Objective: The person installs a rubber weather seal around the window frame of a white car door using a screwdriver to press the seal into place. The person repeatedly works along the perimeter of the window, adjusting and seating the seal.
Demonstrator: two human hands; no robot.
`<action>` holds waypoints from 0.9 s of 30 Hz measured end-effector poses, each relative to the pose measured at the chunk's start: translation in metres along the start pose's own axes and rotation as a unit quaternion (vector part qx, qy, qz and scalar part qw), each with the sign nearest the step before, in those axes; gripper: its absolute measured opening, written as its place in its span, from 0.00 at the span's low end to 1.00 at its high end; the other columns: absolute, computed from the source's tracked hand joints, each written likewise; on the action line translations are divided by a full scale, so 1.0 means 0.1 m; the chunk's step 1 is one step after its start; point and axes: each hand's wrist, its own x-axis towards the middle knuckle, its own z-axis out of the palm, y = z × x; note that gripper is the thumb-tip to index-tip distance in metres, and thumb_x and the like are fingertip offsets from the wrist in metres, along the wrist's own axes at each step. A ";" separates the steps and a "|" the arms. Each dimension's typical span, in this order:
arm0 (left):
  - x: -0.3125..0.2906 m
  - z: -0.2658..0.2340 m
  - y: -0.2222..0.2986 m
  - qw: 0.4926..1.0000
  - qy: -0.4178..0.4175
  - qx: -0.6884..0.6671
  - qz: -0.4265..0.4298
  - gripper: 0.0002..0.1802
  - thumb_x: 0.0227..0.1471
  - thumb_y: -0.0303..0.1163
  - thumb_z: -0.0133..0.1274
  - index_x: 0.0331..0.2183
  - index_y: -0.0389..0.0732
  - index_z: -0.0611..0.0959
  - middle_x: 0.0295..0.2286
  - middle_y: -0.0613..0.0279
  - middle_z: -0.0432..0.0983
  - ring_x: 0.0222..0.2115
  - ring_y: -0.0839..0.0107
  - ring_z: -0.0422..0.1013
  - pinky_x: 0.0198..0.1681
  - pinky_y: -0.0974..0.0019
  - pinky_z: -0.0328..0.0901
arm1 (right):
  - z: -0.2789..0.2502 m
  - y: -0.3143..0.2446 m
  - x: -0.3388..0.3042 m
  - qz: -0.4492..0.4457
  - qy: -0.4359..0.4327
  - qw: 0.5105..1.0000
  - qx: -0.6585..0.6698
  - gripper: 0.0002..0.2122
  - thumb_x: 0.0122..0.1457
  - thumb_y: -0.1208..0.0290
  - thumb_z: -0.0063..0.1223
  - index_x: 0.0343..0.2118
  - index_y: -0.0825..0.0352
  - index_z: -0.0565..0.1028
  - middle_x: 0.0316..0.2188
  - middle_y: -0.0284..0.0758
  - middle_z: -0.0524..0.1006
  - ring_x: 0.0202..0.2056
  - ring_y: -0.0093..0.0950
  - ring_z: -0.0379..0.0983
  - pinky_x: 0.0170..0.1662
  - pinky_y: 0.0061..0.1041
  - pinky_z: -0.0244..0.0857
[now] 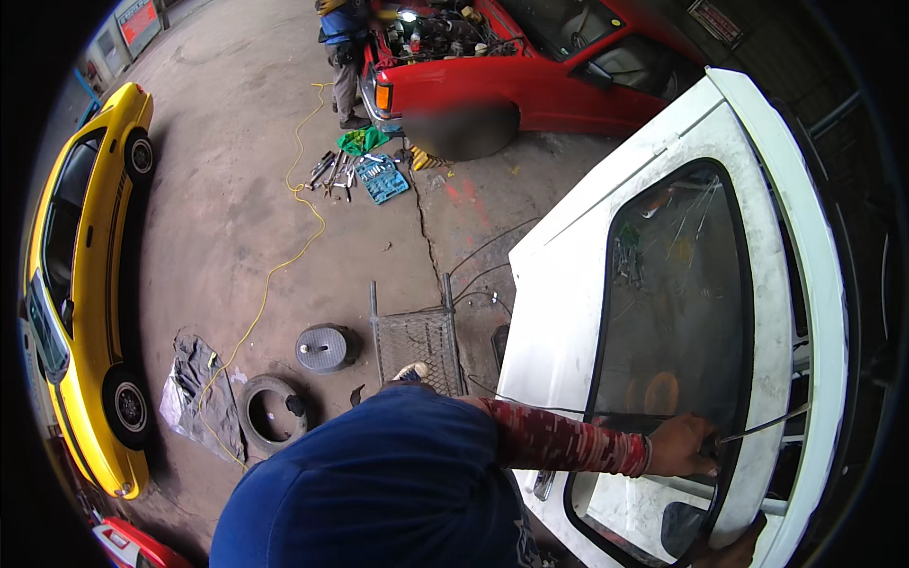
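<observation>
My left hand (684, 445), its forearm in a red camouflage sleeve, is at the black rubber seal (743, 312) of a large window in a white vehicle body panel (568, 284). Its fingers are closed on a thin metal rod (767, 423), which slants across the white frame to the panel's outer edge. Lower down, my right hand (731, 551) is in shadow by the same frame near the window's bottom corner, its fingers mostly hidden. The dark window glass (677, 284) reflects the floor and tools.
A red vehicle (559, 85) has its engine bay exposed, with a person (343, 47) beside it. Hand tools (331, 175) and a blue tool case (382, 180) lie nearby. A mesh-topped metal frame (417, 341), round stool (323, 347), tyre (256, 402), yellow cord (275, 275) and yellow car (95, 237) are leftward.
</observation>
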 end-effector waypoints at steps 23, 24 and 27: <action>-0.29 0.03 0.12 0.999 -0.016 -0.046 -0.019 0.18 0.48 0.35 0.64 0.38 0.33 0.80 0.32 0.44 0.78 0.36 0.47 0.76 0.42 0.51 0.68 | 0.17 0.01 -0.16 0.074 0.090 0.992 -0.053 0.43 0.45 0.36 0.67 0.58 0.63 0.73 0.43 0.44 0.82 0.38 0.48 0.81 0.39 0.47 0.74; -0.31 0.03 0.11 0.999 0.010 -0.039 0.009 0.18 0.48 0.35 0.64 0.38 0.33 0.80 0.32 0.45 0.79 0.36 0.47 0.76 0.42 0.51 0.68 | 0.17 0.00 -0.15 0.076 0.098 0.991 -0.047 0.42 0.45 0.36 0.68 0.58 0.63 0.74 0.43 0.44 0.83 0.37 0.48 0.81 0.38 0.47 0.74; -0.42 0.05 0.07 0.998 -0.043 -0.005 -0.051 0.19 0.51 0.38 0.64 0.37 0.32 0.81 0.31 0.45 0.79 0.35 0.46 0.77 0.41 0.53 0.70 | 0.18 -0.03 -0.10 0.109 0.068 0.991 -0.041 0.42 0.43 0.37 0.69 0.56 0.63 0.74 0.41 0.43 0.83 0.35 0.47 0.81 0.37 0.47 0.74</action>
